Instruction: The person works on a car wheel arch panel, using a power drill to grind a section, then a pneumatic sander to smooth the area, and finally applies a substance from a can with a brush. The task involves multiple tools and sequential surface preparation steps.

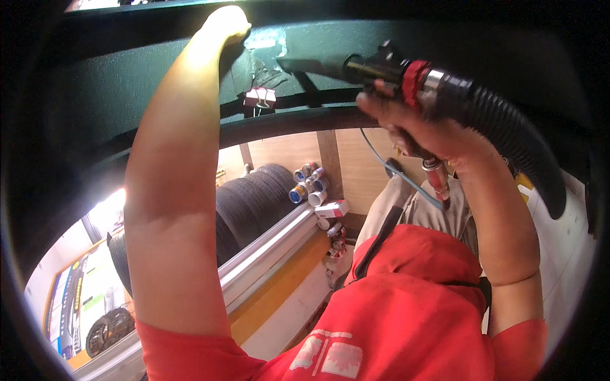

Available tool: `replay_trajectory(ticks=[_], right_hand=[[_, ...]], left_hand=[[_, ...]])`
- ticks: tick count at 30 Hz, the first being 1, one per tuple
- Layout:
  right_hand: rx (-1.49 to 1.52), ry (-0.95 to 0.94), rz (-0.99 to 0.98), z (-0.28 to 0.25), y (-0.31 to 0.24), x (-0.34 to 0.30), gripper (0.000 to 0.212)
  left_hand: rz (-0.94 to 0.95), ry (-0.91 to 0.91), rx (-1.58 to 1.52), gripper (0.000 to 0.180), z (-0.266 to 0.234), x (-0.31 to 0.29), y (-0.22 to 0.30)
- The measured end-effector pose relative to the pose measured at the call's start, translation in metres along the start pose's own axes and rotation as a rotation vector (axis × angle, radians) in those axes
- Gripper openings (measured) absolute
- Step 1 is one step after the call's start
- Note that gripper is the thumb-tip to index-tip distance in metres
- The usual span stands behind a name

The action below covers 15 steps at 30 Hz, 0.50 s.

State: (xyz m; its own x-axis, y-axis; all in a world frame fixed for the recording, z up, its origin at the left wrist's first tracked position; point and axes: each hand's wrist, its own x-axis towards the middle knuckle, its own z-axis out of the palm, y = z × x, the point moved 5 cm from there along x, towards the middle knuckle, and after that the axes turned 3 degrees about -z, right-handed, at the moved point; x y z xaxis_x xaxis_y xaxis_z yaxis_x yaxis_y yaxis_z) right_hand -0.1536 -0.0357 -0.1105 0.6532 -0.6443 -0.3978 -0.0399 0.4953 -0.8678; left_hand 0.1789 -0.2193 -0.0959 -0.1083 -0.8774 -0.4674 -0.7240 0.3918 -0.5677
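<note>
My right hand [416,130] is wrapped round the handle of an air-powered vacuum gun [381,73]. A red collar joins the gun to a thick black corrugated hose [502,108], and its dark flat nozzle points left at a dark green panel. Raised at the upper left, my left hand [227,24] is against the panel [171,82], close to a brightly lit patch [265,41]. Glare washes out its fingers, so what it holds is hidden. A binder clip [259,97] grips the panel's lower edge, below some dark crumpled material [270,77].
An air coupling [436,181] and a thin grey hose [406,174] hang below the gun. Beyond my left arm lie a row of black tyres [257,200] and stacked cans [309,184]. A small box [332,208] sits beside a white ledge [270,244].
</note>
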Motion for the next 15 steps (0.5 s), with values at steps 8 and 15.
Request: replay_trajectory(ticks=[8, 15], right_hand=[[-0.173, -0.071, 0.004, -0.006, -0.018, -0.008, 0.038], [-0.149, 0.027, -0.482, 0.002, -0.023, 0.003, 0.041]], left_hand=[[0.093, 0.040, -0.155, 0.040, -0.005, -0.006, -0.019], [0.087, -0.234, 0.021, 0.046, -0.032, -0.019, 0.035]])
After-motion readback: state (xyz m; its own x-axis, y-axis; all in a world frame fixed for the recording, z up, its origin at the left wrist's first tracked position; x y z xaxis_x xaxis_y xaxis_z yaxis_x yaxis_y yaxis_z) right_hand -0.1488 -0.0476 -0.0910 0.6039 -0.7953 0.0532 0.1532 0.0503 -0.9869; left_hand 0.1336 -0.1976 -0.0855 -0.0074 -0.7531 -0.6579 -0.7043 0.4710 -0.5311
